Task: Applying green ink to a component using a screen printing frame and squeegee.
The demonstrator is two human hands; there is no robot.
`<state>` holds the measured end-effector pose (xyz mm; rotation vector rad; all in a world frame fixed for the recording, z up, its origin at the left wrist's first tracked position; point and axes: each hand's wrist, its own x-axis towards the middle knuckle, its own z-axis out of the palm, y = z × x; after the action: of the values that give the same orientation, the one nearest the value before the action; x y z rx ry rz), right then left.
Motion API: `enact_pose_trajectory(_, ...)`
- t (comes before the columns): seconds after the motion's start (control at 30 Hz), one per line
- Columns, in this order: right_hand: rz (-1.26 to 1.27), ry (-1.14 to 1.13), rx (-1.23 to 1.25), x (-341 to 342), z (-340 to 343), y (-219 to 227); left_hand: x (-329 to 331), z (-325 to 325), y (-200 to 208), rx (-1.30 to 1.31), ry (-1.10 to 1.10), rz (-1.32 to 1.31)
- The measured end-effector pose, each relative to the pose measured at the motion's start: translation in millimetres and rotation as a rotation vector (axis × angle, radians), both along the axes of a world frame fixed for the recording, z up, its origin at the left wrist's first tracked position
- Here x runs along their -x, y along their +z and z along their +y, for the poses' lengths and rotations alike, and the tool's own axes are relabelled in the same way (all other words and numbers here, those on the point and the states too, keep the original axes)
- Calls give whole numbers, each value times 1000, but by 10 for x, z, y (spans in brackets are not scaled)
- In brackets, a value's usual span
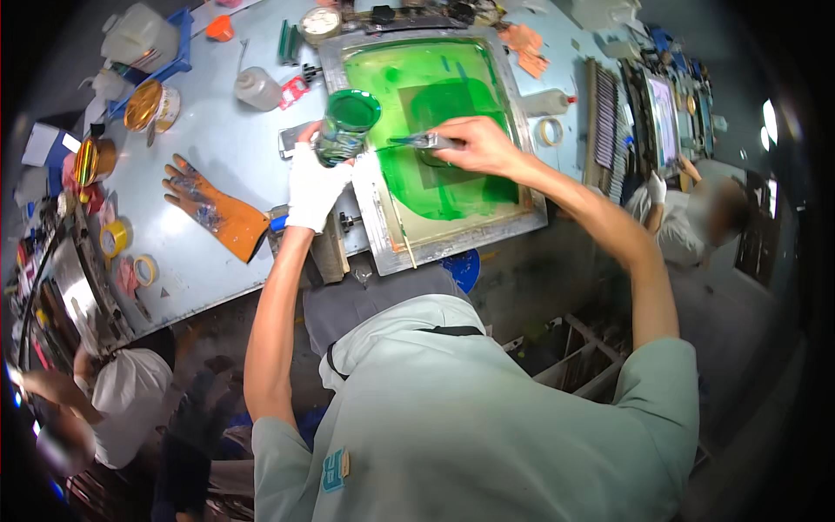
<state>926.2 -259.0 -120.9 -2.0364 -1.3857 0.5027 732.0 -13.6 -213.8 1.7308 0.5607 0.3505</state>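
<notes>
A white glove covers my left hand [317,190], whose fingers are wrapped around a clear container of green ink [352,111] at the left edge of a screen-printing frame [509,224]. My bare right hand [480,145] grips a scraper [428,140] over the middle of the screen. Its tip points left toward the container and carries green ink, with a thin green strand between the two. Green ink is smeared across the mesh [417,204], and a darker rectangle shows in its middle. A thin stick [405,233] lies along the frame's left side.
Left of the frame lie an orange rubber glove [228,219], a squeeze bottle [258,89] and tape rolls [113,237]. Tubs and a white jug [139,39] stand farther left. Another bottle [545,104] lies right of the frame. Other people work at both sides.
</notes>
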Motion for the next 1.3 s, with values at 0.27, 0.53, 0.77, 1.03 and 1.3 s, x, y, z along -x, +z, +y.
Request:
enact_pose_trajectory(0.27,168,-319,-175,157,-1,713,-205,-258,237,-130,-96,39)
enact_pose_trajectory(0.53,-284,-319,-315,216,-100,424,-357,-432,434,-282,-100,-37)
enact_pose_trajectory(0.77,-334,-219,-89,-219,-543,86,-361,-477,528,-85,-109,8)
enact_pose_trajectory(1.03,-476,44,533,-317,-1199,-134,-341,-452,520,-75,-149,60)
enact_pose_trajectory(1.3,-753,-94,419,-1309,-219,-582,-302,-517,505,18,-151,160)
